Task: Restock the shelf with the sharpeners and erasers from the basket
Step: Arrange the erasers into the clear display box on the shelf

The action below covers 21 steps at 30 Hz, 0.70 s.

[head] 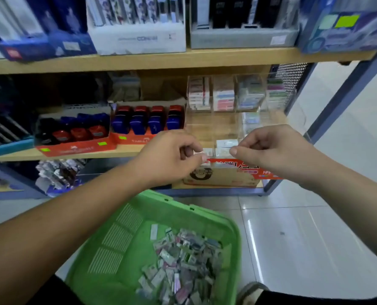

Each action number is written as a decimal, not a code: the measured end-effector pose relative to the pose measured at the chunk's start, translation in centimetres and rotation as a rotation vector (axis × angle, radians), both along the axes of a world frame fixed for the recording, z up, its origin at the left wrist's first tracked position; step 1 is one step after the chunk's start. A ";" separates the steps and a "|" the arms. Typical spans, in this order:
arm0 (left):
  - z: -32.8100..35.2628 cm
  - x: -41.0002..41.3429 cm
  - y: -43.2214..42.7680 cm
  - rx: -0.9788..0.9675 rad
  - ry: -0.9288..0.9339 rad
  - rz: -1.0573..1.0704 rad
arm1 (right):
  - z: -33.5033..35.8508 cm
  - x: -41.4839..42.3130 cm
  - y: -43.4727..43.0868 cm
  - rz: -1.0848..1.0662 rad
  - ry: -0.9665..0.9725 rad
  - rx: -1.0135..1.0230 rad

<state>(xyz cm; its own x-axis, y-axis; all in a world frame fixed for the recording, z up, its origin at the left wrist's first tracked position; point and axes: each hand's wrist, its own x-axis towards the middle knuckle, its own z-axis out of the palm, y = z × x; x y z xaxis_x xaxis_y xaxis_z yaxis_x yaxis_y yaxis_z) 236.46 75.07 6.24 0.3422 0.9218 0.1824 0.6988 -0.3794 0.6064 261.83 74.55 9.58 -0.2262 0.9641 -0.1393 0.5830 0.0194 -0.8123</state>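
Shelf (pixel 7 156): sharpeners (pixel 73 130) boxed, fronts outward. Basket (pixel 121 234) on floor under arms for easy reach, small packs (pixel 183 260) heaped inside. Left hand (pixel 172 155) and right hand (pixel 277 148) apart, fingers curled before clear bin (pixel 214 128), probably placing eraser. Blur hides whether either hand pinches anything.

Green plastic basket (pixel 126 236), wooden shelf (pixel 139 59), glossy floor tiles (pixel 293 234)

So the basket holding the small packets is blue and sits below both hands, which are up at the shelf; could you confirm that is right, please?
Not quite: the basket is green, not blue, as the head view shows. The rest stands: it holds the small packets and sits below the left hand and right hand, both up at the shelf.
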 end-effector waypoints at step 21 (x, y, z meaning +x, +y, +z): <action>-24.3 -8.7 -17.0 -0.912 0.133 0.158 | -28.3 -12.5 -10.8 0.821 -1.006 -0.399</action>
